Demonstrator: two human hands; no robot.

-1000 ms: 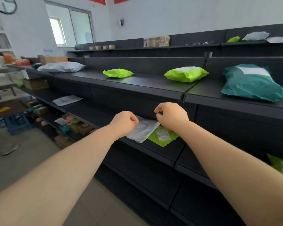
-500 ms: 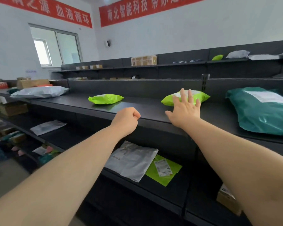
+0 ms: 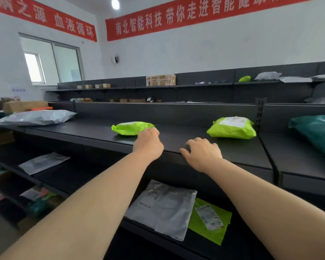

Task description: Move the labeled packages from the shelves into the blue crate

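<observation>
A person's left hand (image 3: 148, 145) is reaching across the top shelf (image 3: 176, 139), fingers curled at the near edge of a lime-green package (image 3: 131, 127); whether they are gripping it is unclear. The right hand (image 3: 203, 152) is resting empty nearby, fingers loosely bent, short of a second green package (image 3: 232, 128)

You see two lime-green packages (image 3: 132, 127) (image 3: 232, 127) on your black shelf (image 3: 186, 136), a dark teal bag (image 3: 317, 132) far right, and red banners (image 3: 195, 14) with white characters.

A parcel depot: dark shelving (image 3: 176, 147) holding labeled mailer bags (image 3: 232, 127).
</observation>
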